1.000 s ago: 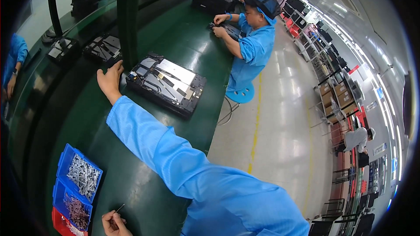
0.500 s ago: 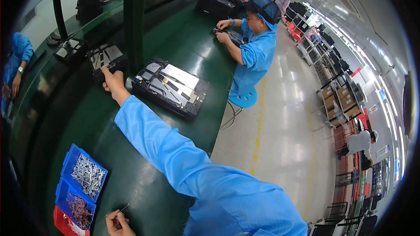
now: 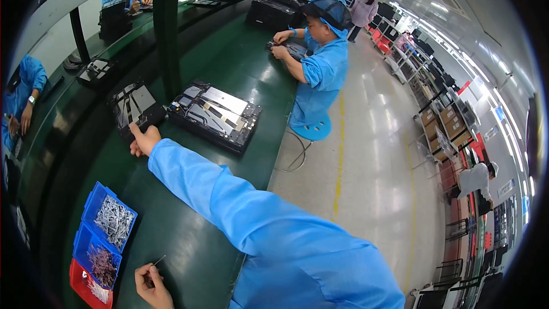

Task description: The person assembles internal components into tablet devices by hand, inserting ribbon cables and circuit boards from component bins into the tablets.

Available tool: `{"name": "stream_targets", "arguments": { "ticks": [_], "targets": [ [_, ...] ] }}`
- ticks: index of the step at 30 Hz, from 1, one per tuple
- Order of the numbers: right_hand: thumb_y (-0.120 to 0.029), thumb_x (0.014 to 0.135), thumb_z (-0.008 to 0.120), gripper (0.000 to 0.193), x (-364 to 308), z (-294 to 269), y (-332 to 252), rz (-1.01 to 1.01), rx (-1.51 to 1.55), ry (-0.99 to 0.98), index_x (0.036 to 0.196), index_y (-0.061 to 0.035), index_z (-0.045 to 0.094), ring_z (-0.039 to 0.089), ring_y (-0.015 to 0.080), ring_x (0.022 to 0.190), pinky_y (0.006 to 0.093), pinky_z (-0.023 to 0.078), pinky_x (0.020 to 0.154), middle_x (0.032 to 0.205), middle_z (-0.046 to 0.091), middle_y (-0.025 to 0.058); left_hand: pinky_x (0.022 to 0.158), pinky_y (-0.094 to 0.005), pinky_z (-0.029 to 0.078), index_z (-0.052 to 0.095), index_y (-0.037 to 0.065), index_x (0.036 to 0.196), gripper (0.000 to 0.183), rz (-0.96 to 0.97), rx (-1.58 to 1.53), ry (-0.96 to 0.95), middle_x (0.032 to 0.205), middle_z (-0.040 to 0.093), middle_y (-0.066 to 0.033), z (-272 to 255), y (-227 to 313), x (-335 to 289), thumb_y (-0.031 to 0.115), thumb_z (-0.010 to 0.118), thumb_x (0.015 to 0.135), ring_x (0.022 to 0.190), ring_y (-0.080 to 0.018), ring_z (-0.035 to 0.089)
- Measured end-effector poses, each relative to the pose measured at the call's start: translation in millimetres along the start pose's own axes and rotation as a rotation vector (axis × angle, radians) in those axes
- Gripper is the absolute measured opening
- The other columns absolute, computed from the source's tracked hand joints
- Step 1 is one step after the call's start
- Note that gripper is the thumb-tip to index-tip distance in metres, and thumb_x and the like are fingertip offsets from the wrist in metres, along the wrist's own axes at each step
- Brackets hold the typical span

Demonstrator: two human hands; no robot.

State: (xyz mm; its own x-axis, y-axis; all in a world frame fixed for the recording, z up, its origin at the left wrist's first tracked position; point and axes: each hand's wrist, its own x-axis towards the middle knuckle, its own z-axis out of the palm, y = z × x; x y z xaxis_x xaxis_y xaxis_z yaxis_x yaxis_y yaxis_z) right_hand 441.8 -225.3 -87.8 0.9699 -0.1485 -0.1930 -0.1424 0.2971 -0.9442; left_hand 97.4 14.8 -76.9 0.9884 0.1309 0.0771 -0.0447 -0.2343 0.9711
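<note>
My right hand (image 3: 146,139) reaches far across the green bench, its thumb over the near edge of a flat black electronic unit (image 3: 135,106) with a silver plate and dark strips. Its other fingers curl at the side of that edge. Just right of it lies a stack of similar open units (image 3: 217,115), with a silver plate and black cables on top. Low in the picture, my left hand (image 3: 151,287) is closed in a pinch on a thin metal pin-like piece (image 3: 160,260). Its exact kind is too small to tell.
Left of my left hand stand a blue bin (image 3: 114,220) of silver screw-like pieces, a second blue bin (image 3: 102,263) of reddish-brown ones and a red bin (image 3: 86,292) of pale ones. A dark post (image 3: 167,34) rises behind the units. A co-worker (image 3: 320,68) sits farther along the bench.
My right hand has drawn nearer to me along the bench, and the flat black unit has come with it, turning slightly. My left hand still pinches the thin piece.
</note>
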Motion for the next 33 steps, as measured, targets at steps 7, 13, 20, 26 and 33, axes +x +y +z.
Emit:
{"name": "stream_targets", "arguments": {
  "ticks": [7,13,20,26,33],
  "targets": [
    [-0.044,0.101,0.064,0.053,-122,-38,29,0.063,0.02,-0.031,0.113,0.003,0.044,0.062,0.0262,0.046,0.0379,0.048,0.038,0.069,0.063,0.0179,0.06,-0.0191,0.038,0.064,0.002,0.102,0.015,-0.004,0.016,-0.021,0.084,0.058,0.0004,-4,8,-2,0.016,0.064,0.104,0.068,-0.0047,0.048],
    [-0.045,0.102,0.062,0.054,-263,-98,19,0.3,0.112,-0.195,0.125,0.002,0.049,0.067,0.0217,0.058,0.0301,0.052,0.045,0.084,0.067,0.0163,0.061,-0.0198,0.04,0.064,0.002,0.102,0.015,-0.039,-0.05,-0.033,0.083,0.057,0.0005,-3,14,0,0.017,0.064,0.104,0.069,-0.0056,0.049],
    [-0.032,0.103,0.063,0.048,-375,-134,4,0.595,0.207,-0.229,0.133,0.0045,0.052,0.072,0.0239,0.082,0.0303,0.056,0.06,0.118,0.069,0.0245,0.065,-0.0213,0.044,0.062,0.001,0.1,0.007,-0.015,-0.104,-0.148,0.106,0.058,-0.0047,10,38,-9,0.008,0.062,0.102,0.077,-0.0068,0.052],
    [-0.025,0.102,0.059,0.046,-398,-148,-19,0.981,0.518,-0.226,0.137,0.0039,0.054,0.072,0.0225,0.081,0.0318,0.058,0.066,0.127,0.068,0.022,0.098,-0.0304,0.048,0.065,0.0,0.104,0.006,0.065,-0.126,-0.144,0.138,0.053,-0.0147,41,38,-5,0.004,0.062,0.101,0.113,-0.0186,0.059],
    [-0.03,0.102,0.061,0.04,-314,-151,-91,-0.233,-0.807,-0.366,0.13,-0.0008,0.062,0.071,0.0348,0.094,0.0444,0.058,0.078,0.11,0.068,0.0193,0.117,-0.0378,0.035,0.066,0.0,0.103,0.007,0.004,-0.181,-0.074,0.163,0.031,-0.0214,80,44,-5,0.005,0.062,0.101,0.145,-0.0286,0.043]
  ]
}}
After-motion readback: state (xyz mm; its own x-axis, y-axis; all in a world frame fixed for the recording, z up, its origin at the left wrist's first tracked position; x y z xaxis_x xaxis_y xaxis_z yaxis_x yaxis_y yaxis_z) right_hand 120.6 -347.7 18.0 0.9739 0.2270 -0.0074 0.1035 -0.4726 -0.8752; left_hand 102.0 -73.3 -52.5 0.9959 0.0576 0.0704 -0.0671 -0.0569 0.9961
